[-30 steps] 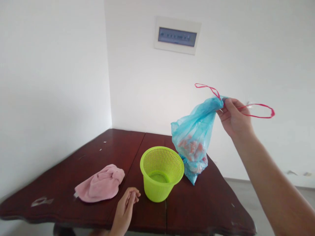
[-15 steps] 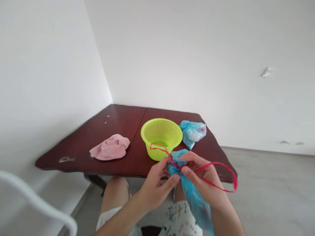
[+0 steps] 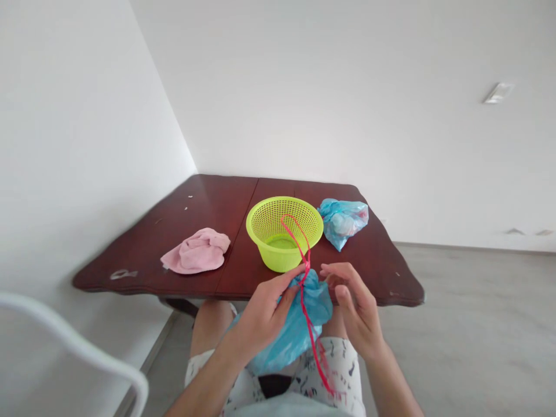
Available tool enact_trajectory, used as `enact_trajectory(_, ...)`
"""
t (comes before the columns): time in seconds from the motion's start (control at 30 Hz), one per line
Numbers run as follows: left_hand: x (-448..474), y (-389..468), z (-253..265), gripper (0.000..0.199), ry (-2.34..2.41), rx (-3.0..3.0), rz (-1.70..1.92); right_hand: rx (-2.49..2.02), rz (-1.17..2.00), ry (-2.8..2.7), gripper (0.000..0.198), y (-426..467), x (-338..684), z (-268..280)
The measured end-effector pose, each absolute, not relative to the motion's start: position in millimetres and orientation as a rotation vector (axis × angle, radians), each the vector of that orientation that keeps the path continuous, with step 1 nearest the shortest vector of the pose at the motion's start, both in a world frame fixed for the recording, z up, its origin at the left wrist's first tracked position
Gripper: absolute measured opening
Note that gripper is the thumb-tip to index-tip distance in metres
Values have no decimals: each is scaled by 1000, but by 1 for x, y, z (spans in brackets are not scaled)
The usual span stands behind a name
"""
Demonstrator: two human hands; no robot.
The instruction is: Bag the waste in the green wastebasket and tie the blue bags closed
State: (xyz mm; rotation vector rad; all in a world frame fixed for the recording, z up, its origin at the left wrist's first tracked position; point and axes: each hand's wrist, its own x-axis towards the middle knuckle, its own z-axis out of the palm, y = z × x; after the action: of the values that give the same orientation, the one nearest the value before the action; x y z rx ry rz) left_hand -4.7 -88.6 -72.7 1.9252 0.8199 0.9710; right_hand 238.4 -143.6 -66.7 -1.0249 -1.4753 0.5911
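Note:
A translucent blue plastic bag (image 3: 284, 341) hangs over my lap, its gathered neck pinched in my left hand (image 3: 267, 307). Red string (image 3: 309, 321) crosses at that neck; one loop rises in front of the basket and the other end dangles over the bag. My right hand (image 3: 357, 307) is just to the right of the neck, fingers parted and bent, with nothing between them. Just beyond the hands stands a lime-green perforated plastic basket (image 3: 282, 260); no contents show in it.
On the dark red wooden table (image 3: 208, 202), a folded pink cloth (image 3: 197, 252) lies at left. A second blue bag (image 3: 345, 223), knotted and filled, rests right of the basket. Small white scraps and a clear strip (image 3: 124, 274) are on the left side. A white curved bar (image 3: 78, 344) is at lower left.
My right hand has let go of the bag's neck and moved slightly right. The bag has swung left under my left hand, and the red string now runs up and down instead of sideways.

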Motion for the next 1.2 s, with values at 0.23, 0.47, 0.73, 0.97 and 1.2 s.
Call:
enact_trajectory(0.23,-12,-92,-80,21,901,1945,1000,-1122,691,-1504,8,-137,208,-80)
enact_trajectory(0.47,-22,-87,-74,11,852,2171,1071,-1043,718,-1546,13,-137,214,-72)
enact_trajectory(0.73,-21,-77,-78,17,473,1837,1125,-1005,949,-1215,28,-130,217,-85)
enact_trajectory(0.97,-16,-80,-79,33,581,1878,790,-1106,972,-1095,37,-129,209,-97)
enact_trajectory(1.2,-12,-79,-82,22,779,2118,756,-1061,1030,-1188,46,-131,198,-88)
